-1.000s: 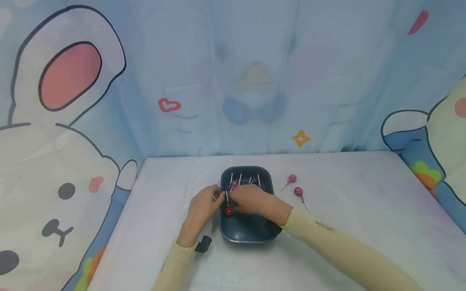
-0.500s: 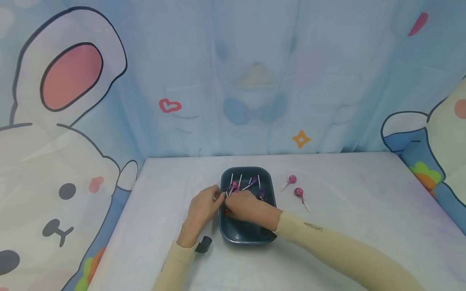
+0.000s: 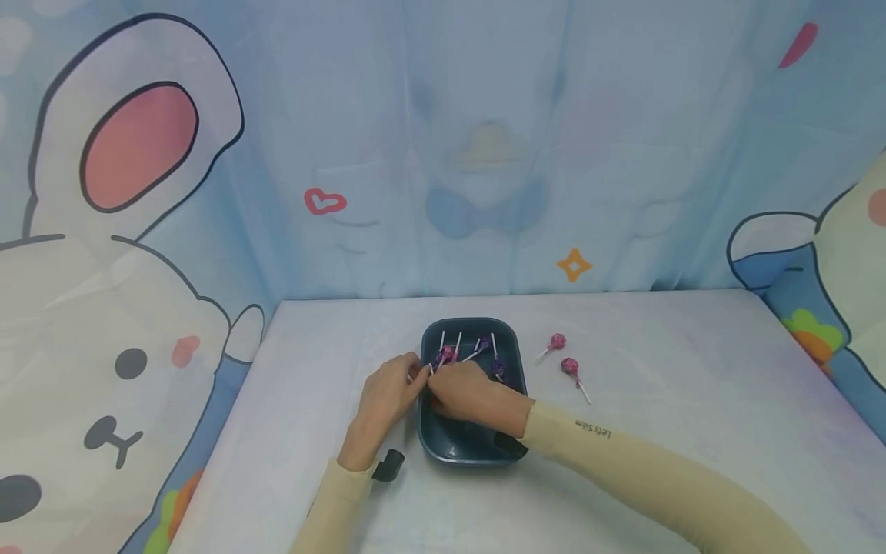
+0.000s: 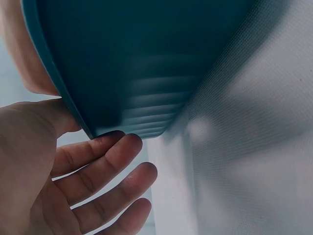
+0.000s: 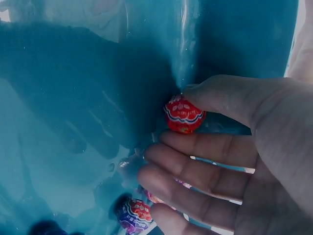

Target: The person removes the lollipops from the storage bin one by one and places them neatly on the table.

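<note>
A dark teal plastic tray (image 3: 471, 452) holds several wrapped lollipops. My left hand (image 3: 388, 394) pinches its left rim. In the left wrist view the thumb goes over the rim while the index and middle fingertips (image 4: 131, 143) touch the outer wall. My right hand (image 3: 467, 392) reaches into the tray; in the right wrist view its thumb and index finger pinch a red lollipop (image 5: 184, 116) by the wrapped head. Other right fingers extend near a purple-and-red lollipop (image 5: 134, 215). Pink (image 3: 447, 353) and purple lollipops (image 3: 497, 366) lie toward the tray's back, partly hidden by the hand.
Two pink lollipops lie on the white table right of the tray, one farther back (image 3: 557, 341) and one nearer (image 3: 570, 366). A blue cartoon curtain (image 3: 388, 231) hangs behind the table. A black device (image 3: 389, 465) sits at the left wrist.
My right hand has shifted left and slightly nearer within the tray, covering the red lollipop and uncovering purple ones. The left hand stays at the rim. The last half second shows almost no motion.
</note>
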`<state>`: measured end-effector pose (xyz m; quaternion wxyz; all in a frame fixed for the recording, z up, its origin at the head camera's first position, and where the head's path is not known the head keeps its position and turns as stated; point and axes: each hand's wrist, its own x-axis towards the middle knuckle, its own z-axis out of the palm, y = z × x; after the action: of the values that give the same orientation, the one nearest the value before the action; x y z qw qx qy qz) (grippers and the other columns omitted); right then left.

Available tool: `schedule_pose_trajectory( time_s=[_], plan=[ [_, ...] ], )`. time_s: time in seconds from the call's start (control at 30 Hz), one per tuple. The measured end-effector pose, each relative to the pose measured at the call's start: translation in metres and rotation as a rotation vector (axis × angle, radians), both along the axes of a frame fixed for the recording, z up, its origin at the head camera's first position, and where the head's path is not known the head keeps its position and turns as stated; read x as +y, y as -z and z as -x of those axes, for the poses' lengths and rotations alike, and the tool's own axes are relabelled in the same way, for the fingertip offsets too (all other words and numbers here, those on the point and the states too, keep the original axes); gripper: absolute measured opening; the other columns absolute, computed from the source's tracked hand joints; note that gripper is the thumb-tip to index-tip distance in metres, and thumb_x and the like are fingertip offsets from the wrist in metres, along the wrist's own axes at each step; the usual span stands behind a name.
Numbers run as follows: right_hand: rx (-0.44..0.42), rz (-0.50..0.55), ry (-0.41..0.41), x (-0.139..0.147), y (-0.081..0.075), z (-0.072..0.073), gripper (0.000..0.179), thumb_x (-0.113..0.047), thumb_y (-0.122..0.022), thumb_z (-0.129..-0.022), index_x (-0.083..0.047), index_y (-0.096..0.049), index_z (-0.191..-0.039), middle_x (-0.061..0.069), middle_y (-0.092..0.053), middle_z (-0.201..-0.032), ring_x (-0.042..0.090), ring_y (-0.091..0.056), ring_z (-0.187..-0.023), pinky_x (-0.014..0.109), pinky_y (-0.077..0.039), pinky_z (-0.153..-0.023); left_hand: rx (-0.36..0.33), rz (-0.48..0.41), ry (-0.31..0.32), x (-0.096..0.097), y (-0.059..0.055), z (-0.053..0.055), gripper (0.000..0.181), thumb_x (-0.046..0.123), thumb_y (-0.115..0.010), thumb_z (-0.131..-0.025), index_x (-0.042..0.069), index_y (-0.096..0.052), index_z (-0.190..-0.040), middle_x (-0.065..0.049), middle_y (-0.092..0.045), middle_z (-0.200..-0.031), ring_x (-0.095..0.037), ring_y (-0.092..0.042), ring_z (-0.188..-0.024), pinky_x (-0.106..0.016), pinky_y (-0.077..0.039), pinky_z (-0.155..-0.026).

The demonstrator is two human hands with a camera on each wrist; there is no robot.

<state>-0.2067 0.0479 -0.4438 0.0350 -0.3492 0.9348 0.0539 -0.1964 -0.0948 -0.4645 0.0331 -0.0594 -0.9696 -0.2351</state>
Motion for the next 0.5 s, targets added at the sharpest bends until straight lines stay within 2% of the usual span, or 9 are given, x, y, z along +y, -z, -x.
schedule_pose_trajectory(
  time_s=[0.33,0.5],
  plan=[
    [-0.029,0.08,0.045,0.017,-0.007,0.001,0.021,-0.032,-0.067,-0.079,-0.015,-0.06,-0.069,-0.002,-0.055,-0.058,0.011,-0.05,-0.05,0.033,-0.049,-0.052,0.009,-0.013,0.014,0.0,0.001,0.0,0.023,0.04,-0.051,-0.09,0.018,-0.06,-0.087,0.004,-0.061,-0.078,-0.007,-0.052,-0.062,-0.022,-0.041,-0.053],
    [-0.085,0.137,0.076,0.028,-0.013,0.003,0.017,-0.031,-0.067,-0.08,-0.016,-0.063,-0.073,-0.006,-0.052,-0.056,0.009,-0.049,-0.049,0.027,-0.044,-0.05,0.007,-0.014,0.005,0.0,0.0,-0.001,0.022,0.039,-0.052,-0.09,0.019,-0.06,-0.087,0.004,-0.062,-0.077,-0.007,-0.052,-0.062,-0.022,-0.042,-0.053]
  ],
)
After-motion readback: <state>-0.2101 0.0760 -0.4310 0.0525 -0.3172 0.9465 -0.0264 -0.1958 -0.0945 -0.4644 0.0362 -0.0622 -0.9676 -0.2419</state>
